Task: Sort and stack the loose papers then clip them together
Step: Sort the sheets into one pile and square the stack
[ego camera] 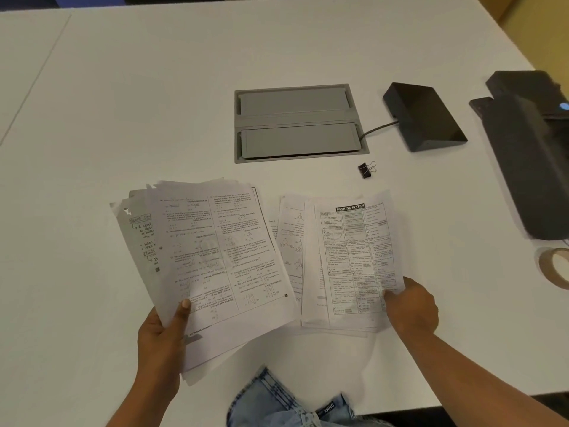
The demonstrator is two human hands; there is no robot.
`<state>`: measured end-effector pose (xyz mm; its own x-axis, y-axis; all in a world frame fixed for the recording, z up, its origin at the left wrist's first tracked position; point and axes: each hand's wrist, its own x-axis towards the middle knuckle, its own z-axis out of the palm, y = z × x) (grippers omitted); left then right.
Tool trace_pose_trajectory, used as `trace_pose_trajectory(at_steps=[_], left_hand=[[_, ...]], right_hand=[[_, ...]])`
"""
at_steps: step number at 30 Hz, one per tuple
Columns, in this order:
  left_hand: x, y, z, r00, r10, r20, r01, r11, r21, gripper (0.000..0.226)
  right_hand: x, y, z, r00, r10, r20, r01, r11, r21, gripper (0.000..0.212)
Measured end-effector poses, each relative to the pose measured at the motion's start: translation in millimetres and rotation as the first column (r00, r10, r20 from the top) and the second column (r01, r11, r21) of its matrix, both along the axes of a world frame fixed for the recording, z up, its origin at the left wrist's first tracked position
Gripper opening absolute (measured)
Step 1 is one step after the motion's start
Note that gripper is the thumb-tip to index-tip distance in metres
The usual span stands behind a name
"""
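The left hand [163, 331] is gripping a fanned paper stack [209, 257] while the right hand [411, 306] is pinching the "Banking System" sheet [357, 260], binder clip [366, 170] lying beyond.

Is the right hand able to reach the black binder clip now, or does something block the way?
Probably yes, but not at once. The right hand is gripping the banking sheet. The binder clip lies beyond those papers on bare table, with nothing covering it.

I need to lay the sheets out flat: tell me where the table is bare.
The table is bare across its far left, beyond the left stack. The right side is crowded: binder clip, cable hatch, black box, tape roll.
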<state>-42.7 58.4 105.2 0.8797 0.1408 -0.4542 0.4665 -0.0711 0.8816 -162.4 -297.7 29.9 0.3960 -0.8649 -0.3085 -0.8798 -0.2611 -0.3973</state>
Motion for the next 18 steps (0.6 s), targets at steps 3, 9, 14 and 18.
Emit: trace_pose_trajectory(at_steps=[3, 9, 14, 18], left_hand=[[-0.1, -0.8, 0.0, 1.000, 0.005, -0.005, -0.005, 1.000, -0.005, 0.010], [-0.9, -0.6, -1.2, 1.000, -0.009, -0.004, 0.009, 1.000, 0.005, 0.010], [-1.3, -1.3, -2.8, 1.000, -0.008, -0.005, 0.008, 1.000, 0.004, 0.010], [-0.4, 1.4, -6.7, 1.000, -0.003, -0.004, 0.003, 1.000, 0.021, 0.019]], right_hand=[[0.5, 0.1, -2.2, 0.999, -0.035, 0.010, 0.035, 0.999, 0.021, 0.022], [3.2, 0.0, -4.3, 0.998, -0.059, 0.012, 0.058, 0.997, 0.041, 0.023], [3.2, 1.0, -6.4, 0.995, -0.074, 0.064, 0.071, 0.996, 0.048, 0.019], [4.0, -0.9, -6.5, 0.993, -0.089, 0.083, 0.082, 0.993, 0.082, 0.017]])
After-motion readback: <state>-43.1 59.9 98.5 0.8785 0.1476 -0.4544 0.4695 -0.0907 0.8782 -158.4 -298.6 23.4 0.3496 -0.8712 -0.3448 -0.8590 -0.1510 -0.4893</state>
